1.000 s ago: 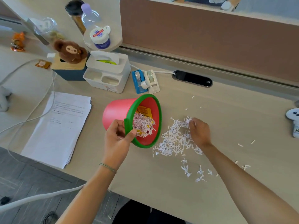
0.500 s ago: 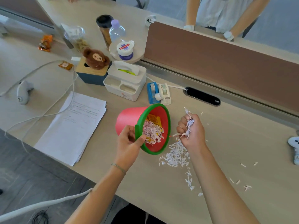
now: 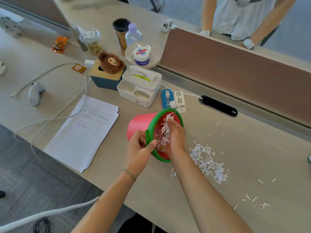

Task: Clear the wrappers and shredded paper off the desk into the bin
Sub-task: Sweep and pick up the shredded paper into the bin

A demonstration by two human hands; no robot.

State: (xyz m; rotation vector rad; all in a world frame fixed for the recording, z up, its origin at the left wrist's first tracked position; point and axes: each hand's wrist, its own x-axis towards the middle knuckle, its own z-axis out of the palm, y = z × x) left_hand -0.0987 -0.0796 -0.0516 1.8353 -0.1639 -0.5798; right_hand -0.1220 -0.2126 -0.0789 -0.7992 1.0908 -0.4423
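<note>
On the desk (image 3: 252,207) near its front edge, left hand (image 3: 138,152) grips the tilted red bin (image 3: 139,125) rim; right hand (image 3: 175,137) fingers, closed on shredded paper (image 3: 165,130), reach inside, where shreds lie.

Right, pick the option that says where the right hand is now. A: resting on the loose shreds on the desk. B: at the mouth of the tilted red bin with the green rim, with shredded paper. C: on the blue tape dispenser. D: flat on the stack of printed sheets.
B: the right hand is at the mouth of the tilted red plastic bin with the green rim, white shredded paper strips at its fingers.
</note>
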